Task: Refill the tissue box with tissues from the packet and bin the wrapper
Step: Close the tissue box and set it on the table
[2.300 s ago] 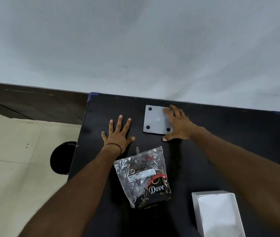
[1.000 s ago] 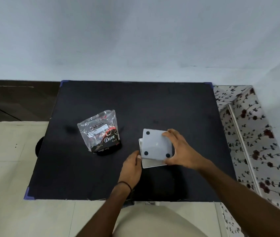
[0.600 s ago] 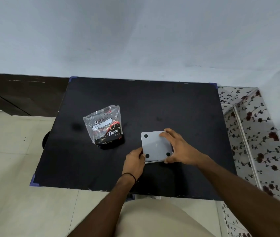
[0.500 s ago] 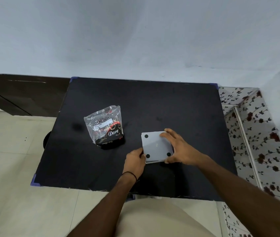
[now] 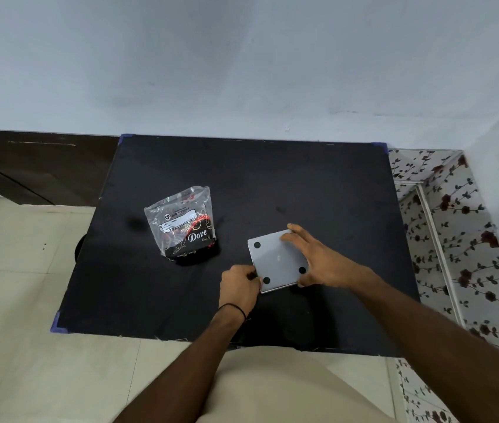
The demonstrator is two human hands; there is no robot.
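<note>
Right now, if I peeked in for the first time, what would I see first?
A grey box with black dots on top, gripped by the left hand and right hand near the middle of the black table. Left of it sits a crinkly clear packet marked Dove.
</note>
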